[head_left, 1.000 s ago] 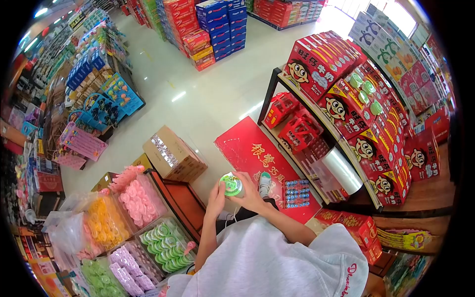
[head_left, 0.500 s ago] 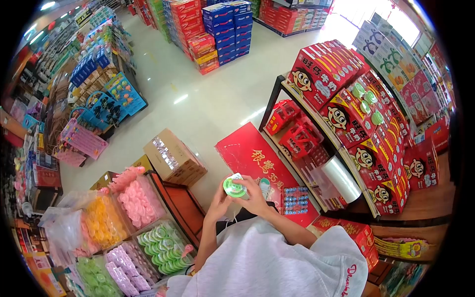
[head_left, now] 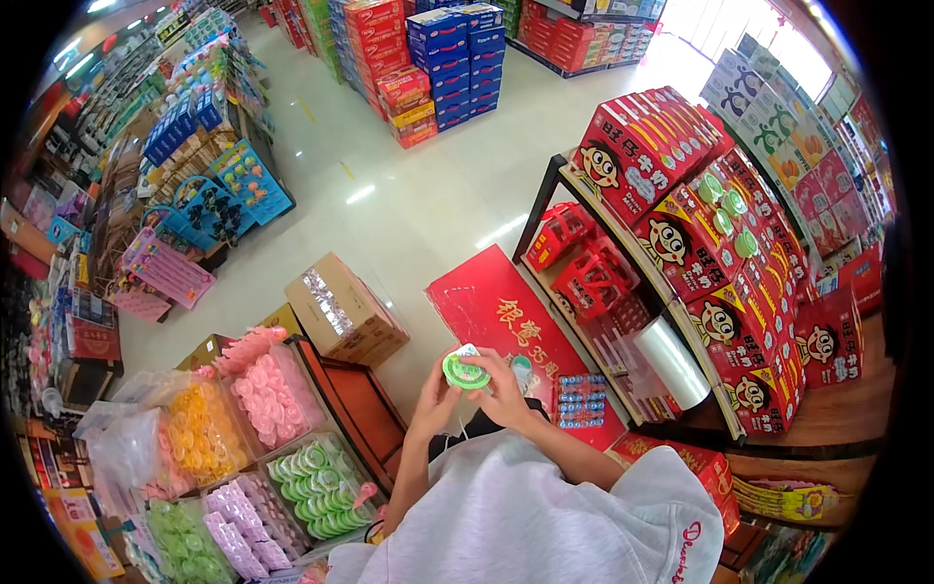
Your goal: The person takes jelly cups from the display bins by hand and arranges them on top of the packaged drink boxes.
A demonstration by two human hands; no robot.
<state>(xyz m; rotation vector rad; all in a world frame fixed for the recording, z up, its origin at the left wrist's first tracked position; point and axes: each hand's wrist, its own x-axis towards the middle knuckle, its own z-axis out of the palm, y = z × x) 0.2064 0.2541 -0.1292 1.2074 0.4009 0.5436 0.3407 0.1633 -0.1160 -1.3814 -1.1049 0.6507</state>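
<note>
A round tub with a green rim and a green-and-white lid [head_left: 466,370] is held up in front of the body, lid towards the camera. My left hand [head_left: 435,401] grips its left side, fingers wrapped round the edge. From the right, my right hand [head_left: 501,385] holds the same tub, its fingers near the top of the lid. Similar green-lidded tubs [head_left: 723,206] rest on the red milk cartons [head_left: 671,243] at the right.
A brown cardboard box [head_left: 341,310] stands ahead to the left. Bins of wrapped sweets [head_left: 316,482] fill the lower left. A shelf edge [head_left: 647,268] runs along the right, beside a red sheet [head_left: 496,311] on the floor. Stacked blue boxes [head_left: 452,68] stand farther off.
The tub and both hands have shifted slightly right in the view. The fingers of my right hand have changed position on the lid. The surroundings have moved slightly down with the camera.
</note>
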